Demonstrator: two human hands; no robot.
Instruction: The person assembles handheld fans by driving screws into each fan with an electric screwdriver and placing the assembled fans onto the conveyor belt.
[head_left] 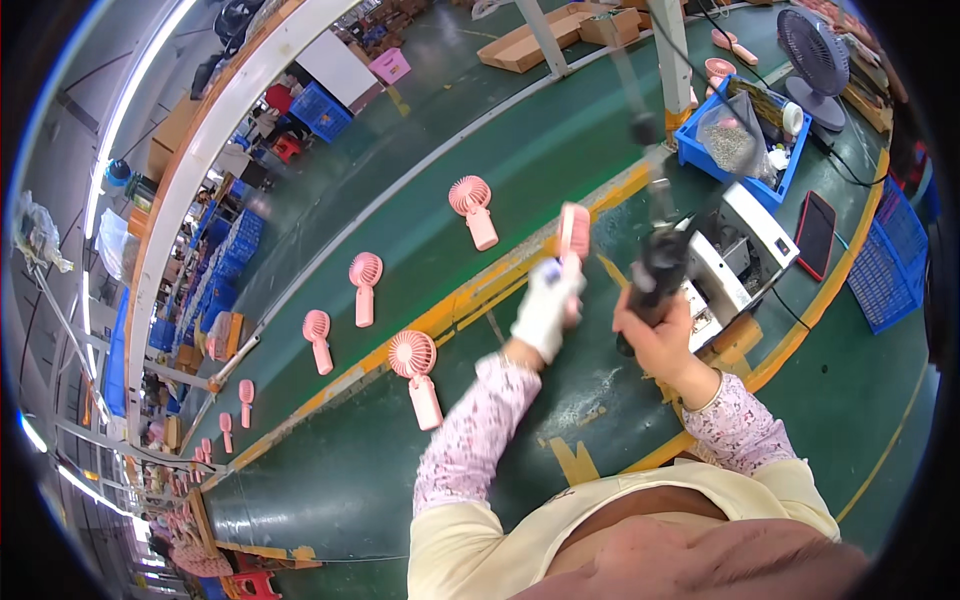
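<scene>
My left hand [543,312], in a white glove, is closed around a pink handheld fan [574,232] that stands tilted with its head away from me. My right hand [660,340] is bare and wraps round a black electric screwdriver [662,262] hanging from above. The screwdriver is apart from the fan. Just right of it sits a white screw feeder [722,262], partly hidden by the tool. Another pink fan [414,370] lies on the green bench to the left of my gloved hand.
Several pink fans, one nearest the middle [474,212], lie in a row along the green belt [420,245]. A blue bin [690,150] holds a bag of small screws. Beyond the feeder are a phone [815,235], a grey desk fan [812,60] and a blue basket [888,270].
</scene>
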